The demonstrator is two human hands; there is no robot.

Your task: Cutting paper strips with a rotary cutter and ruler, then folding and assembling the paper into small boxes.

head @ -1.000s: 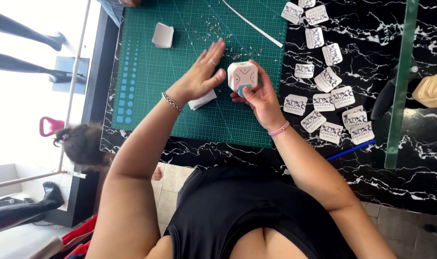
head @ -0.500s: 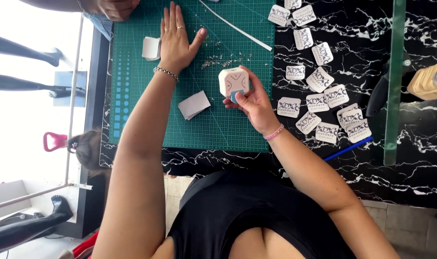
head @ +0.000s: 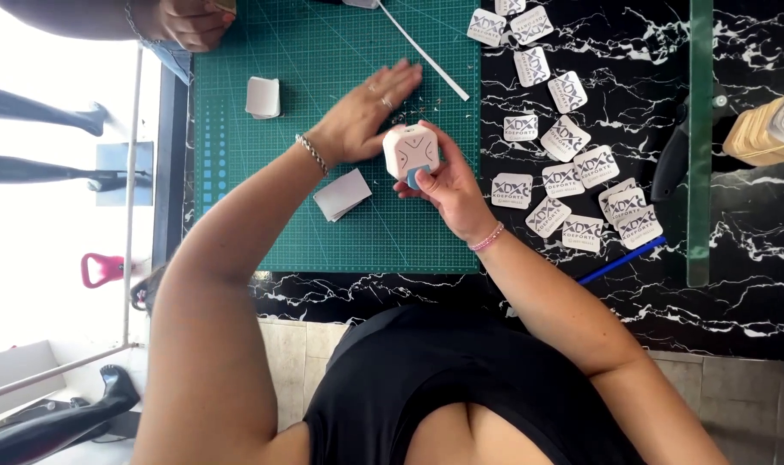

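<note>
My right hand (head: 450, 185) is shut on a small white rounded punch tool (head: 412, 151) with a blue button, held just above the green cutting mat (head: 263, 224). Just left of the tool, my left hand (head: 364, 116) lies flat on the mat with fingers spread and holds nothing. A small stack of pale cards (head: 343, 194) rests on the mat below that hand. Further left on the mat lies another pale stack (head: 263, 96).
Several printed white cards (head: 568, 181) lie spread on the black marble table (head: 753, 301) to the right. A blue pen (head: 622, 260), a green strip (head: 700, 138), a black-handled tool (head: 670, 164) and a white strip (head: 422, 50) lie nearby. Another person's hand (head: 189, 21) is at top left.
My left hand reached out to the far left of the mat, then came back beside the punch tool. My right hand kept hold of the tool.
</note>
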